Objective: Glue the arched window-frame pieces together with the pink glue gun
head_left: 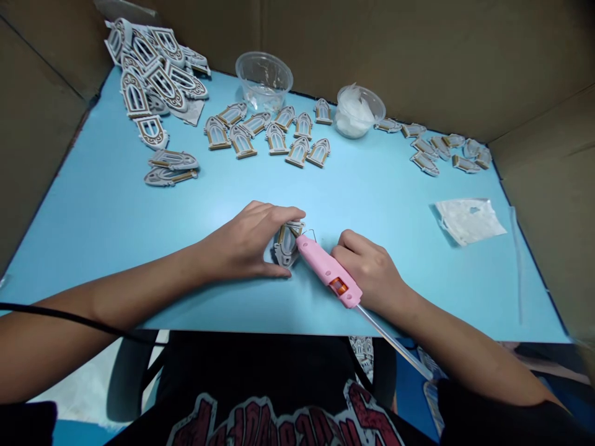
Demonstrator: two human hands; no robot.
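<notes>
My left hand [253, 241] is curved around a small white and gold window-shaped piece [286, 244] on the blue table, thumb and fingers on its opposite ends. In my right hand [365, 266] is a pink glue gun [328, 269], its fingers wrapped round the handle. The gun's tip touches or nearly touches the piece's upper right edge, and a thin wire stand shows beside the tip. A long glue stick [395, 344] extends from the gun's rear toward my right forearm.
Larger window pieces [160, 87] are heaped at the back left. Several small arched pieces [277, 139] lie mid-back, near a clear tub [264, 77] and a tub of white material [356, 114]. More pieces [425, 163] and a white cloth [469, 221] lie right. A black cable [69, 318] crosses my left forearm.
</notes>
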